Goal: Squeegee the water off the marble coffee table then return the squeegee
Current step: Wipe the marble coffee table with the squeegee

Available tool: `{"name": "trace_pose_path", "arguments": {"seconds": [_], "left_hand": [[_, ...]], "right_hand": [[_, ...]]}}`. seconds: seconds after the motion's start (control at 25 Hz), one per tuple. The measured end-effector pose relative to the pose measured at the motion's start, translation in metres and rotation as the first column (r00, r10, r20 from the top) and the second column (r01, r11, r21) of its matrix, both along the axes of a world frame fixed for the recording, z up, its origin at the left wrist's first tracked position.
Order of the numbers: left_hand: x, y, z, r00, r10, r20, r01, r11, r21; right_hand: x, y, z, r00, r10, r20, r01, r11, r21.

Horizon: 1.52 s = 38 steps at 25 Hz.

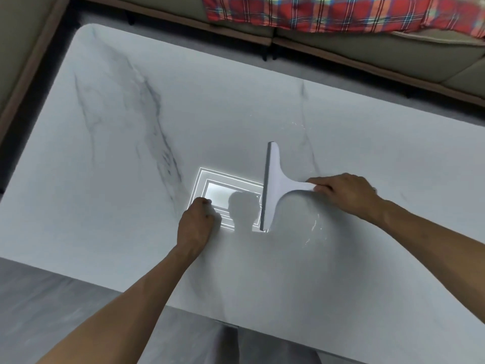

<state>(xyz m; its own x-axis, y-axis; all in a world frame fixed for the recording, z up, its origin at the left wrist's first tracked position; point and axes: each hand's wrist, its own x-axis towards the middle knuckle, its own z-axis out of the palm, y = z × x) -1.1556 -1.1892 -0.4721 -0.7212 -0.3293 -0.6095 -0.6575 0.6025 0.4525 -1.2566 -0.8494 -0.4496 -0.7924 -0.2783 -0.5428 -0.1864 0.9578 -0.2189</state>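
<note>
A white T-shaped squeegee point(273, 185) lies blade-down on the white marble coffee table point(131, 206), its dark rubber edge facing left. My right hand point(343, 191) grips its handle from the right. My left hand point(195, 224) rests as a closed fist on the tabletop, left of the blade, holding nothing. Thin streaks and droplets of water point(313, 227) glint on the marble just right of the blade and farther back near a grey vein.
A bright ceiling-light reflection point(225, 189) shows on the glossy top between my hands. A beige sofa point(367, 48) with a red plaid blanket point(328, 11) runs along the far side; another sofa section point(15, 48) stands left. Grey floor point(65, 306) lies at the near edge.
</note>
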Motion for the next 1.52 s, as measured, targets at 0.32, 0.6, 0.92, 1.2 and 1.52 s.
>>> {"name": "trace_pose_path", "arguments": {"seconds": [0.32, 0.6, 0.92, 1.2, 1.52], "left_hand": [[-0.044, 0.055, -0.001, 0.948, -0.315, 0.057, 0.318, 0.913, -0.257], [-0.076, 0.072, -0.041, 0.913, -0.322, 0.249, 0.396, 0.845, -0.360], [-0.082, 0.064, -0.050, 0.893, -0.383, 0.236, 0.445, 0.828, -0.341], [-0.085, 0.068, -0.042, 0.882, -0.389, 0.268, 0.462, 0.826, -0.324], [-0.086, 0.071, -0.040, 0.874, -0.394, 0.286, 0.475, 0.817, -0.327]], "right_hand": [[-0.009, 0.085, 0.036, 0.920, -0.389, -0.045, 0.381, 0.916, -0.125], [-0.176, -0.094, -0.001, 0.953, -0.302, 0.002, 0.282, 0.890, -0.359], [-0.177, -0.103, -0.020, 0.995, -0.034, -0.091, 0.015, 0.979, -0.202], [-0.051, 0.073, 0.031, 0.999, -0.029, 0.024, 0.027, 0.996, 0.082], [-0.139, 0.052, 0.033, 0.919, -0.392, -0.048, 0.380, 0.910, -0.165]]}}
